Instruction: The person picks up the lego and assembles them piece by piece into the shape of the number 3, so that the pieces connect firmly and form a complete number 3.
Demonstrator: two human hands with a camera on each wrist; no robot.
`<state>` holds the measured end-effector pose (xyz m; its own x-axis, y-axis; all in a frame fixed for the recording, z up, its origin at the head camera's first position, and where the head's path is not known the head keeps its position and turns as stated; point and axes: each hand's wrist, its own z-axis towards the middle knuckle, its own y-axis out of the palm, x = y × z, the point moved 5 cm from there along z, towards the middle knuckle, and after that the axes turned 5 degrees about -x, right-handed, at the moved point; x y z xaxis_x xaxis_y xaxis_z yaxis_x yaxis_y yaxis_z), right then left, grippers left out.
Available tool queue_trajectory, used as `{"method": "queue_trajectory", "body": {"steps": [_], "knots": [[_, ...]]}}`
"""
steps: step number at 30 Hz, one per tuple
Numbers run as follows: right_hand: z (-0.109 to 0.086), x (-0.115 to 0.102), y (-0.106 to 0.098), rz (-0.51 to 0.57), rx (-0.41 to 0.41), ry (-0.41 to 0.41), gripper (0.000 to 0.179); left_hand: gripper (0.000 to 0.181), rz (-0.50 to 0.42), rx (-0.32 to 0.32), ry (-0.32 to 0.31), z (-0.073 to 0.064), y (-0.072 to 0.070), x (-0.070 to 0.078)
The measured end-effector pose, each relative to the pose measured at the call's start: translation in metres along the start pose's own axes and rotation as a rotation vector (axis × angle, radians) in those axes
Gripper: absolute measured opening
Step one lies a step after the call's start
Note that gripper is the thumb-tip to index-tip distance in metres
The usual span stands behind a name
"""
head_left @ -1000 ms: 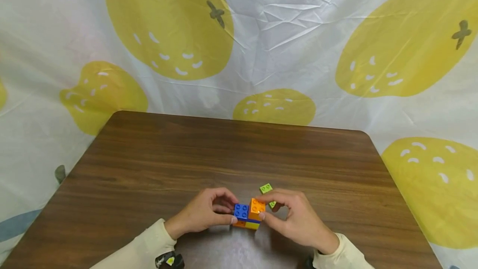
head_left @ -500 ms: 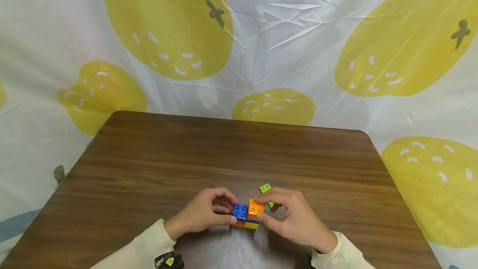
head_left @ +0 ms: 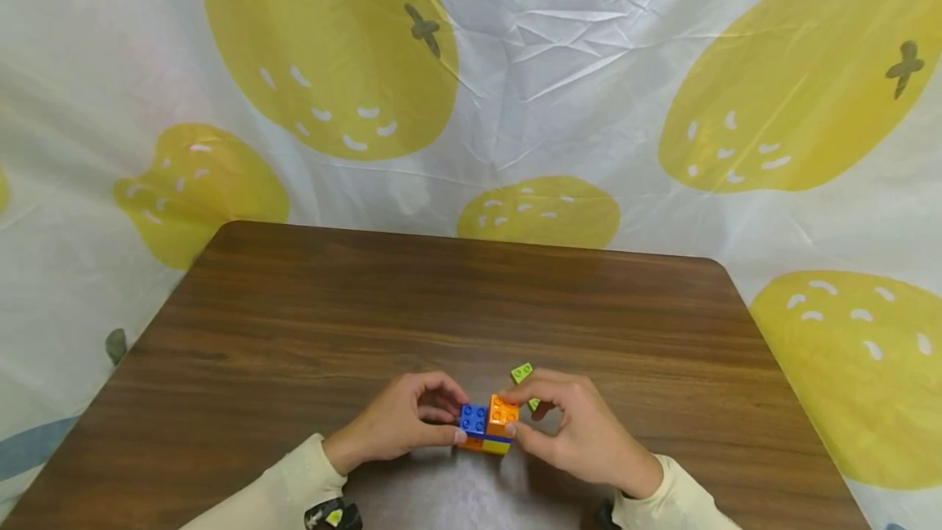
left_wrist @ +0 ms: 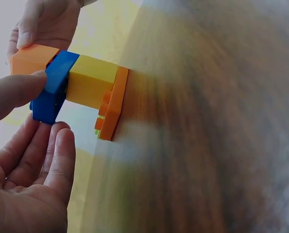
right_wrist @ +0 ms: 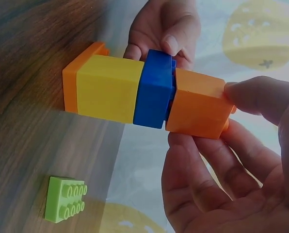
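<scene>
Barely shifting since a second ago, the left hand point(head_left: 403, 418) is pinching a blue rectangular plastic brick point(right_wrist: 152, 91) and the right hand point(head_left: 583, 432) an orange boxy plastic block point(right_wrist: 198, 104) atop it, well short of the far edge of the brown wood-grain bench point(head_left: 441, 301).

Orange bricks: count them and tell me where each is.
2: a flat orange brick under the yellow brick, and a taller orange brick above the blue brick, pinched by the right hand.
</scene>
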<state>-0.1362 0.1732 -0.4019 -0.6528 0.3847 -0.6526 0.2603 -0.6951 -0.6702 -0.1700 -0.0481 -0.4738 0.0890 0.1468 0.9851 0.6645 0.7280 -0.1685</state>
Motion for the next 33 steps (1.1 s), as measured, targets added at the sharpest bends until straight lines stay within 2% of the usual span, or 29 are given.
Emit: {"method": "queue_trajectory", "body": {"steps": [8, 14, 28, 33], "knots": [[0.002, 0.0015, 0.0023, 0.01, -0.024, 0.025, 0.027, 0.034, -0.002, -0.003, 0.005, 0.0011, -0.0005, 0.0005], [0.0045, 0.0012, 0.0022, -0.022, -0.042, 0.046, 0.029, 0.033, 0.0, -0.001, -0.004, -0.0007, -0.0018, 0.0028], [-0.0002, 0.0037, 0.002, -0.022, -0.042, 0.033, 0.027, 0.034, 0.005, 0.008, 0.001, 0.001, 0.0005, 0.0002], [-0.0008, 0.0042, 0.0011, -0.038, -0.055, 0.052, 0.028, 0.033, 0.006, 0.004, -0.003, 0.0014, 0.0012, -0.0006]]}}
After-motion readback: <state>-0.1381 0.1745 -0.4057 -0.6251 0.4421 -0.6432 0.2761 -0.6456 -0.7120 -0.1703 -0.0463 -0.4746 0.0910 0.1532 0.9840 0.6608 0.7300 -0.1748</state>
